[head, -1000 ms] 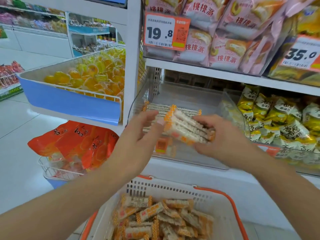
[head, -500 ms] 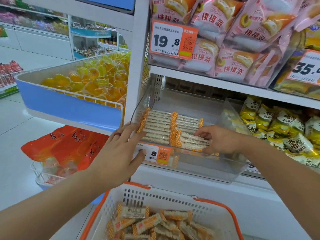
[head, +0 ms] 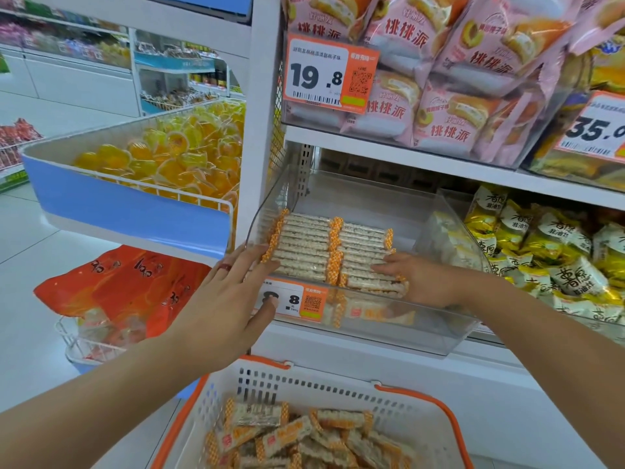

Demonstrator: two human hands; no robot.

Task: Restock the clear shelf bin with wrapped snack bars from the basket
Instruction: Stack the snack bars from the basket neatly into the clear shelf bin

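My left hand (head: 230, 299) reaches to the front left corner of the clear shelf bin (head: 399, 328), fingers straight and spread over the rim, thumb pressing the orange price tag (head: 297, 299) on the bin's front wall. My right hand (head: 422, 279) is inside the bin, palm down, fingers stretched flat across the nearest wrapped snack bars (head: 304, 245), which lie in two neat rows side by side along the bin floor. Neither hand is curled around anything, and they are well apart. Below my forearms sits the white basket (head: 338, 390) with orange handles, holding a loose heap of more bars (head: 291, 434).
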